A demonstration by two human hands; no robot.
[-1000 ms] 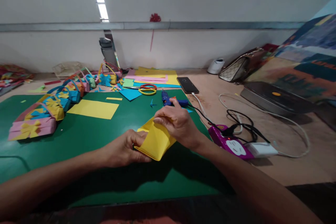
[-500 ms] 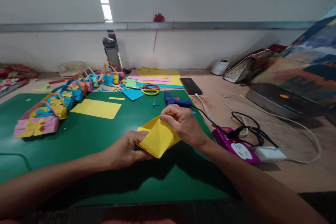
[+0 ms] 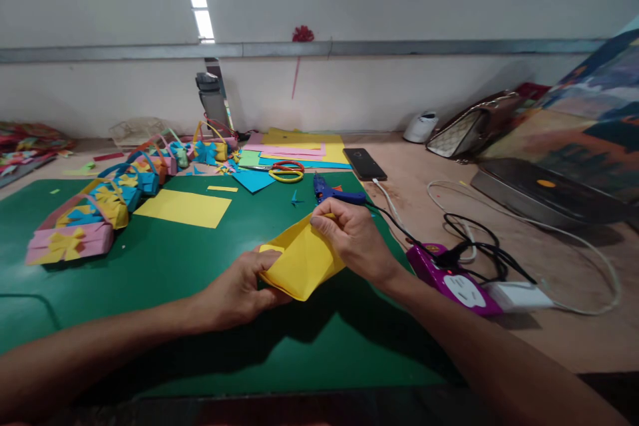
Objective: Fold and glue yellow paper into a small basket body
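Note:
A folded piece of yellow paper (image 3: 302, 263), shaped like an open pocket, is held up over the green mat (image 3: 214, 366). My left hand (image 3: 244, 286) grips its left end, with fingers tucked inside the fold and the thumb below. At its upper right edge, my right hand (image 3: 352, 233) pinches the paper between thumb and fingers. Just beyond the right hand lies a blue glue gun (image 3: 337, 192). A flat yellow paper sheet (image 3: 184, 208) rests on the mat to the left.
Small paper baskets with bows (image 3: 70, 239) line the left side. Scissors (image 3: 287, 172) and coloured sheets (image 3: 294, 146) lie at the back, beside a phone (image 3: 365, 164). On the right are a purple power strip (image 3: 452, 279), tangled cables and a dark case (image 3: 544, 193).
The right hand's pinch has shifted slightly along the yellow paper's upper edge, and the fold's opening at the left looks a little wider. Both hands keep their hold.

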